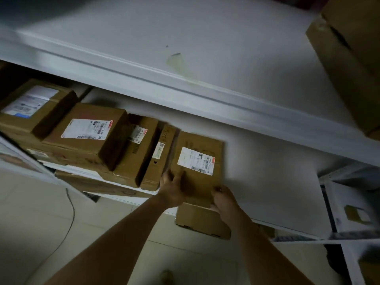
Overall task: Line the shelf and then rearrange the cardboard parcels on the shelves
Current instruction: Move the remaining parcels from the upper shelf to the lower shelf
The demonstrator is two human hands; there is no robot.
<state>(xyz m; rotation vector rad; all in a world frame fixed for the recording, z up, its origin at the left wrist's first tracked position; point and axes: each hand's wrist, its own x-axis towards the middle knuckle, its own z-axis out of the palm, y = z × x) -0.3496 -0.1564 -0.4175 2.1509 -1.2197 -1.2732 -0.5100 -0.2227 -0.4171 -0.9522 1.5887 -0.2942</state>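
The light is dim and cool, with a grey-green cast. The brightest patch lies on the upper shelf (205, 48) toward 12 o'clock, while the corner at 10 o'clock and the recess beneath the shelf sink into shadow. Motion blur smears the parcel (197, 161) near centre and the big box (349, 68) at 2 o'clock. Shelf edges bow with wide-angle distortion. The forearms (127, 229) at 6 o'clock look dark.

Both our bare forearms reach in from the lower edge, the left from 7 o'clock and the right from 5 o'clock, converging toward the middle. Our left hand (171, 189) grips the near left edge of the parcel (197, 161), fingers pointing toward 12 o'clock. Our right hand (223, 199), at its 3 o'clock, curls round the near right corner.
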